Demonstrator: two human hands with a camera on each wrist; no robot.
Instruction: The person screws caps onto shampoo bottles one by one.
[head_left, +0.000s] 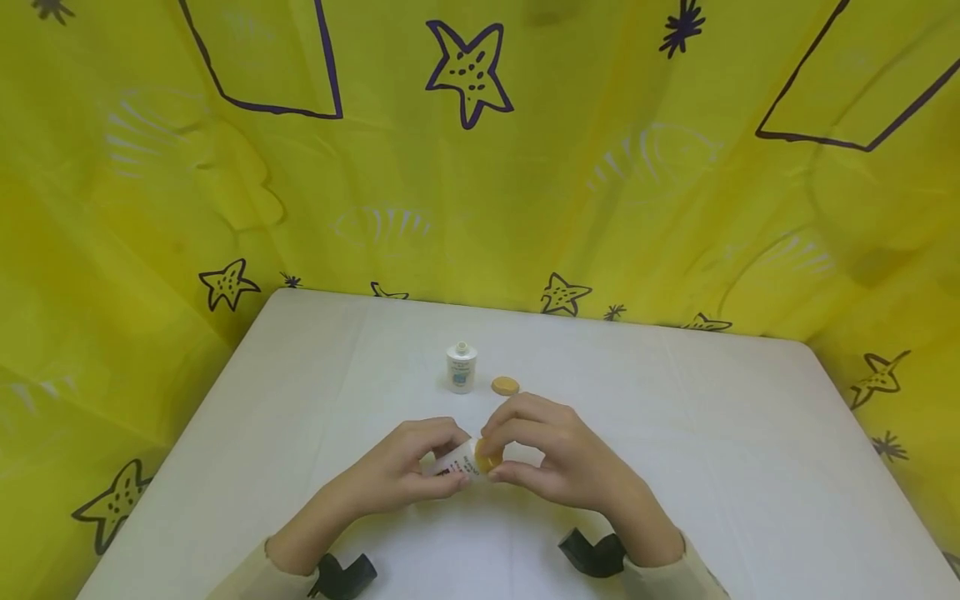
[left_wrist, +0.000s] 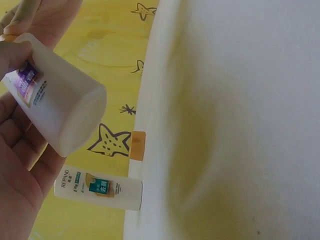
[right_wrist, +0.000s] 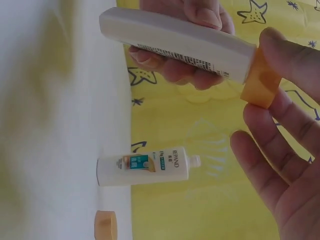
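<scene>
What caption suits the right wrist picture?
Right hand pinches orange cap on white bottle; an uncapped bottle stands nearby.

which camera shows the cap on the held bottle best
The right wrist: there the orange cap shows large, side-on. The head view has it small, partly covered; the left wrist, only a sliver.

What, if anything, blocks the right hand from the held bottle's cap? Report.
Nothing visible does: the right hand grips the orange cap on the white bottle in the left hand. The uncapped REPAND bottle and loose orange cap stand farther back.
</scene>
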